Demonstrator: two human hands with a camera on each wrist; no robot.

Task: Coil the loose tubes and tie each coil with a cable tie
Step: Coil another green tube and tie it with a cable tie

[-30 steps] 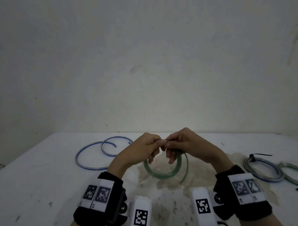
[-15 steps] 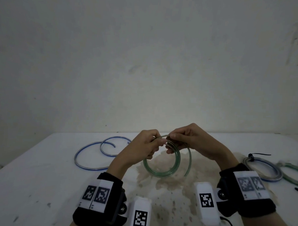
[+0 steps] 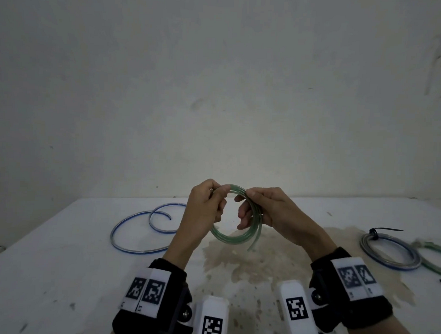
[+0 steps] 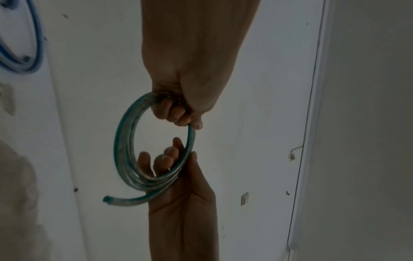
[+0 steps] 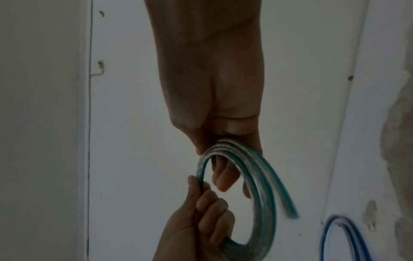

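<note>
green tube (image 3: pixel 233 238) coil pinched by left hand (image 3: pixel 205 208) and right hand (image 3: pixel 267 213), fingers curled round the loops above the table (image 3: pixel 60 273), probably to stop springing open before tying.

Right hand (image 5: pixel 214 98) comes down from the top, fingers curled round the top of the green tube (image 5: pixel 252 178), which is wound into a coil of several turns. One finger pokes down thru the loop. Left hand (image 5: pixel 196 227) reaches up from the bottom and grips the coil's lower-left side, thumb lying along the outside, fingers wrapped inside. One free tube end sticks out to the lower right, past the coil, not held. Coil is up off the white table (image 5: pixel 134 123). Blue tube (image 5: pixel 348 236) lies on the table at bottom right, well apart from the hands. Brownish stain (image 5: pixel 397 123) along the right edge.
</note>
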